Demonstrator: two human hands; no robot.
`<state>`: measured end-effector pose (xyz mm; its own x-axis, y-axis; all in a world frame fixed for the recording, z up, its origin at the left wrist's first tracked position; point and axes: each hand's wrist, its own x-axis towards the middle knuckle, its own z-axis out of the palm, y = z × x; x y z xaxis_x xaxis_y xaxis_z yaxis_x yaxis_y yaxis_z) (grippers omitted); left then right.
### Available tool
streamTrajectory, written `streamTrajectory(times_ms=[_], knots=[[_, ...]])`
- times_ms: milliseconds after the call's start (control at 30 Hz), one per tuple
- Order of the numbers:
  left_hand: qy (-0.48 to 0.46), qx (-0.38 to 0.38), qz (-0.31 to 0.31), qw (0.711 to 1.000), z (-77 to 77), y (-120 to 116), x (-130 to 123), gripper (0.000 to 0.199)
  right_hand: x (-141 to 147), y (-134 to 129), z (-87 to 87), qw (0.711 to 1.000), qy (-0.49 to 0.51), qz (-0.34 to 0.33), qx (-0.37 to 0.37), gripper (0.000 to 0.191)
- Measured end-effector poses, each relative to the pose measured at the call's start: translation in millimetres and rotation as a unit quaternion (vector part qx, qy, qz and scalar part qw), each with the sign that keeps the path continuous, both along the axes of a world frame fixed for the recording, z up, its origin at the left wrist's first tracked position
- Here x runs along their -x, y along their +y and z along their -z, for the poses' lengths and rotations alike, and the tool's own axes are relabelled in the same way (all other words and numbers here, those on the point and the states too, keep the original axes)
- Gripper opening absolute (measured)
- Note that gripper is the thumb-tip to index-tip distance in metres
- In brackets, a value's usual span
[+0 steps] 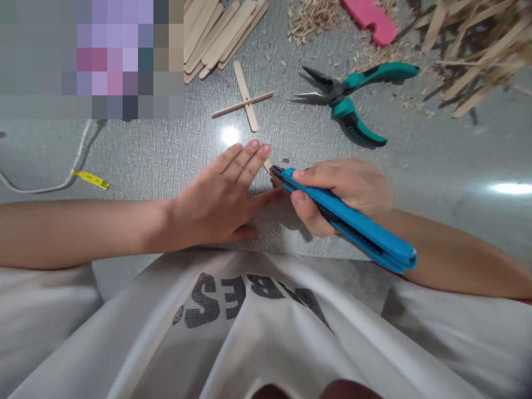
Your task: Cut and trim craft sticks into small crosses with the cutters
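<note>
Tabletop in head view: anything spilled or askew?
Wood shavings lie scattered beyond their heap, some near the pliers, so it looks messy. The right-hand sticks lie jumbled at various angles, unlike the roughly aligned bunch at top left.

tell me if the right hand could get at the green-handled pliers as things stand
Likely yes, once freed: the green-handled pliers lie just beyond the right hand, with nothing seen covering them. But that hand grips the blue cutter, which it would probably have to put down first.

Right hand [349,185] grips blue cutter [361,221], tip at wooden stick [267,165]; left hand [218,197] partly covers stick. Pliers [339,93] splayed beyond.
</note>
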<state>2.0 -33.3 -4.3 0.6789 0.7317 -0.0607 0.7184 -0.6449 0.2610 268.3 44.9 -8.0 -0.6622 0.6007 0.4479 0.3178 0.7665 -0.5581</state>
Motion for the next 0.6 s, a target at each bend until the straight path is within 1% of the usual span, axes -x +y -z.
streamTrajectory(times_ms=[67, 100, 167, 300, 367, 500, 600], knots=[[-0.005, -0.004, -0.004, 1.000, 0.4, -0.7, 0.1, 0.115, -0.2, 3.8, -3.3, 0.994, 0.064, -0.055, -0.070, 0.013], [-0.007, -0.005, -0.007, 1.000, 0.3, -1.1, 0.0, 0.115, -0.4, 5.4, -4.6, 0.989, 0.088, -0.077, -0.091, 0.012], [-0.006, -0.004, -0.009, 1.000, -0.4, -1.6, -0.3, 0.114, 0.5, 7.0, -6.0, 0.984, 0.109, -0.093, -0.103, 0.006], [0.003, -0.007, 0.007, 1.000, -0.9, -0.7, -0.4, 0.112, 7.2, 4.5, -5.7, 0.992, 0.081, -0.037, -0.084, 0.008], [-0.001, 0.000, 0.004, 1.000, -0.4, 0.0, 0.0, 0.108, 10.1, 2.6, -5.5, 0.995, 0.066, -0.021, -0.069, 0.012], [-0.012, 0.017, -0.005, 1.000, 0.6, 0.2, 0.9, 0.102, 10.9, 0.9, -5.3, 0.997, 0.045, -0.011, -0.054, 0.017], [-0.011, 0.009, -0.002, 1.000, 0.3, -0.4, 1.5, 0.101, 10.2, 0.2, -4.3, 0.997, 0.050, -0.008, -0.066, 0.011]])
